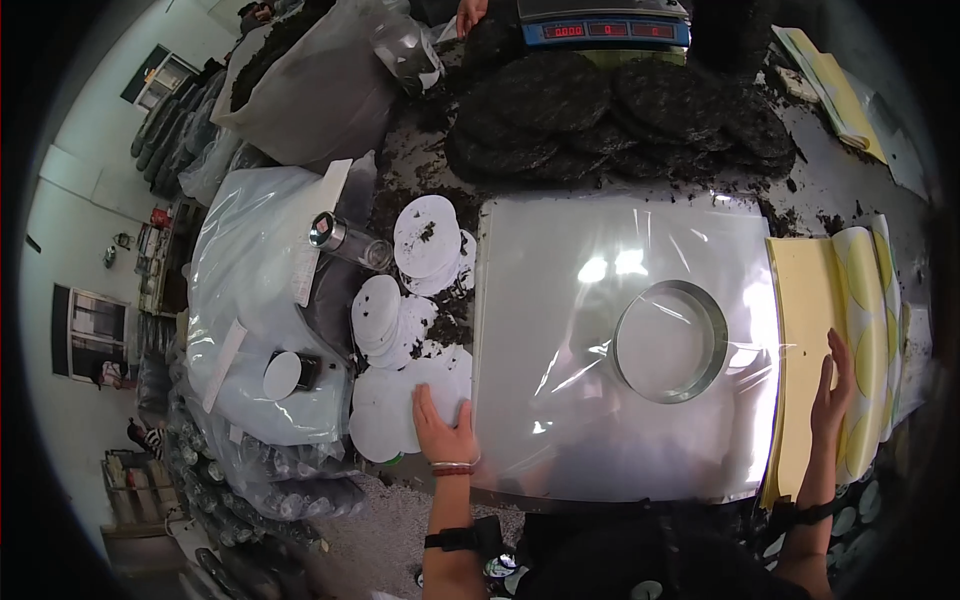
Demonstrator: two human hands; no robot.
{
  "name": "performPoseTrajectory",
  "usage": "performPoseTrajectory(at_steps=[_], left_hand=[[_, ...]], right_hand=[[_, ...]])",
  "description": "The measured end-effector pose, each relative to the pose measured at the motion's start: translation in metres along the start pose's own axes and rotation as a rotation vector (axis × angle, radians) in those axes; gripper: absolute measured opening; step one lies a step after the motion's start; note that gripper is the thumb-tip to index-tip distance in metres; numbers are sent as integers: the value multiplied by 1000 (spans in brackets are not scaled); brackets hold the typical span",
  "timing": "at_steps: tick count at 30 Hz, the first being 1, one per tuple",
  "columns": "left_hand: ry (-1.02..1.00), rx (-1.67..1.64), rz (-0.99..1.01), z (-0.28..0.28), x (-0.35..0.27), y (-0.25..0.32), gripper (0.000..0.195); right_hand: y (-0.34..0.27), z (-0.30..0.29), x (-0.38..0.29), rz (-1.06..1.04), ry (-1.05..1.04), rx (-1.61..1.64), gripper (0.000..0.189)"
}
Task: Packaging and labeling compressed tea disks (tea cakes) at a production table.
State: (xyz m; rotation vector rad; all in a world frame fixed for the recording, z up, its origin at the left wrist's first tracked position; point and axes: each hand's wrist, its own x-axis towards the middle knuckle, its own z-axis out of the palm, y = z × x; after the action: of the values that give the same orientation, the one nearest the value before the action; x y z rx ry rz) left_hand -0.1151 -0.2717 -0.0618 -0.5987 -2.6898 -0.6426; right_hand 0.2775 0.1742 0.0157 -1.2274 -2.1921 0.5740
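Observation:
My left hand (pixel 444 435) lies palm down on a spread of white paper discs (pixel 382 412), its thumb apart from the fingers. Nothing shows in its grasp. Over a stack of yellow paper sheets (pixel 799 300) hovers my right hand (pixel 832 394), seen edge-on with thumb and fingers apart; whether it touches the paper is unclear. Between my hands, a large clear plastic sheet stack (pixel 540 315) covers the table, and a round metal ring (pixel 709 364) rests on it. Further white discs (pixel 426 236), sprinkled with dark crumbs, lie beyond my left hand.
Dark pressed round cakes (pixel 540 97) are piled behind the plastic, below a blue digital scale (pixel 607 31). A glass bottle (pixel 352 244) lies left of the discs. A large plastic bag (pixel 315 97) holds dark loose material. Another person's hand (pixel 470 15) shows at the top.

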Motion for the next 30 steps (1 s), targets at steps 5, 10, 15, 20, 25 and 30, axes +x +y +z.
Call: performPoseTrajectory(at_steps=[5,10,15,20,25,30], left_hand=[[24,0,-82,3,0,-13,27],[15,102,-22,4,7,-8,15],[93,-50,-302,-3,10,-31,19],[-252,-537,-652,-44,5,-30,36],[-83,-335,-440,-54,28,-29,35],[-29,-585,504,-89,61,213,37]], right_hand=[[-101,47,108,-316,-275,15,35],[-134,84,195,-440,-419,-19,32],[-143,176,280,-520,-117,-63,54],[-128,216,312,-605,-414,-396,80],[-120,215,328,-553,-484,-482,77],[-162,155,308,-726,-32,-375,81]])
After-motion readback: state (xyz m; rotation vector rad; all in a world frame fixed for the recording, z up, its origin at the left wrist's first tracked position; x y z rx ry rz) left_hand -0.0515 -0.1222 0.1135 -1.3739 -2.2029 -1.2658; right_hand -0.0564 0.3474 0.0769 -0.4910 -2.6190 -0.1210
